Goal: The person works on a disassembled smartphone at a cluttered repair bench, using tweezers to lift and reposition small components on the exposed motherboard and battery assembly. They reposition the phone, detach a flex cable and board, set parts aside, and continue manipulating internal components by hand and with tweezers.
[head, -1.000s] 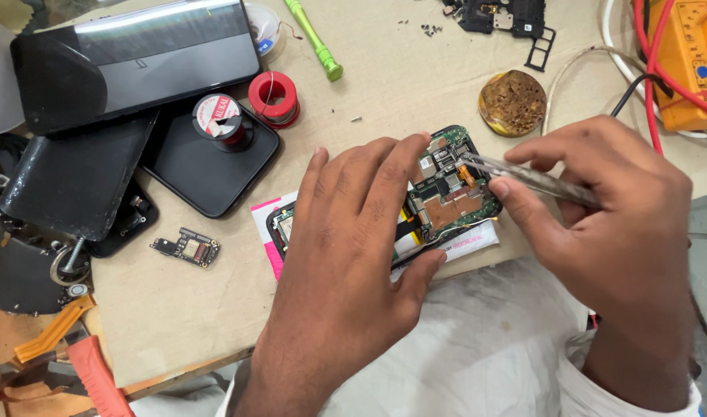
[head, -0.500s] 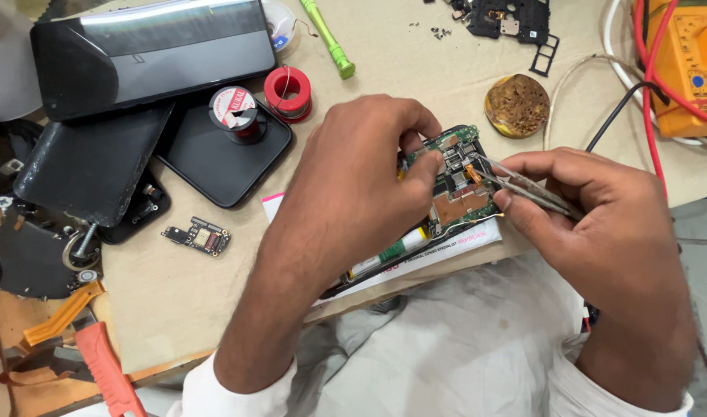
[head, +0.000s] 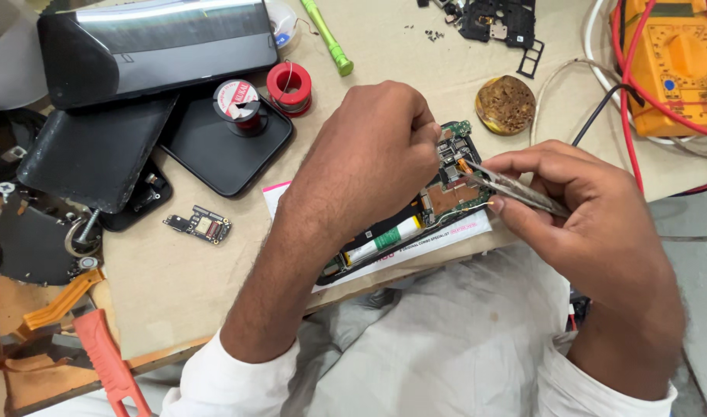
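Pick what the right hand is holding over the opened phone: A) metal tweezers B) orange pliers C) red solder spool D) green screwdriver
A: the right hand pinches metal tweezers, tips on the board of the opened phone, which the left hand steadies.

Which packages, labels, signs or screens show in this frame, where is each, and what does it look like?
White card with pink edge: under the opened phone, flat, printed.
Large dark screen panel: top left, glossy black rectangle.
Dark phone: left of centre, flat, black, a labelled solder spool on it.
Yellow multimeter: top right, its display not visible.
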Demonstrator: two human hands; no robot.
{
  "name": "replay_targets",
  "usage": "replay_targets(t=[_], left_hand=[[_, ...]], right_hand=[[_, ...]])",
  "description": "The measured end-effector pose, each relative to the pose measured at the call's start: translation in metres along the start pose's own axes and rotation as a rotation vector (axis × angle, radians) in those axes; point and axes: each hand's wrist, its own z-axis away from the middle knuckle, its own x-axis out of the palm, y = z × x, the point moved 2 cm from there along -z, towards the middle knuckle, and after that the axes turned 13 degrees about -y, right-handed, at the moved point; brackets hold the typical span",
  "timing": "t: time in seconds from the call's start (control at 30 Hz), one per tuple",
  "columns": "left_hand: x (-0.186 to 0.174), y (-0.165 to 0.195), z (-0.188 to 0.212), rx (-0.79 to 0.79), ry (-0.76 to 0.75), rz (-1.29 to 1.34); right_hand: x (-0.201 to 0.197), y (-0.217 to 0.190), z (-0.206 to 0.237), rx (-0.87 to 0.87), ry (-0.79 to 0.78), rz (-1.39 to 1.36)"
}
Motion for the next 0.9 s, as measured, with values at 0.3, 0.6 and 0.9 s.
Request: replay_targets(t=[0.3, 0.6, 0.9], left_hand=[[0.002, -0.004, 0.010, 0.125, 0.095, -0.023], [0.007, -0.010, 0.018, 0.216, 0.145, -0.055], [0.006, -0.010, 0.016, 0.239, 0.158, -0.061]], right_hand=[[-0.005, -0.012, 0.006, 0.038, 0.084, 0.116], [0.001, -0.030, 0.024, 0.046, 0.204, 0.406], [0.005, -0.043, 0.025, 0.087, 0.220, 0.582]])
